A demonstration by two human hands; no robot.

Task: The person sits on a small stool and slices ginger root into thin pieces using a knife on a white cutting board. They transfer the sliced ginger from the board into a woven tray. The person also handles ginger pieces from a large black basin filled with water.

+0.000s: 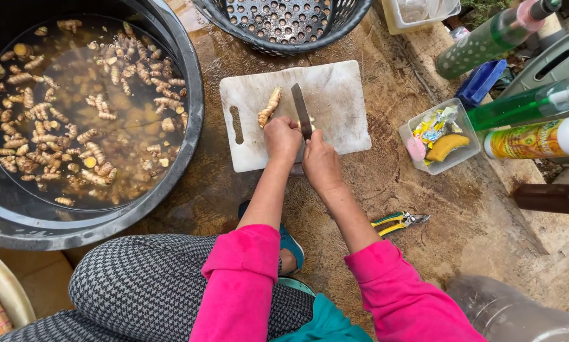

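On the white cutting board [335, 101], the left hand [282, 137] has its fingers clamped on a turmeric root [268, 106], while the right hand [321, 161] grips a knife [301, 111] just right of it. Slicing looks to be the step in hand. The blade must meet the root clear of the holding fingers.

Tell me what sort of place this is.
Probably an outdoor, ground-level spot for washing and cutting roots, not a kitchen. A black tub of roots soaking in water, a cutting board lying on rough wet ground, and pruning shears nearby point to it.
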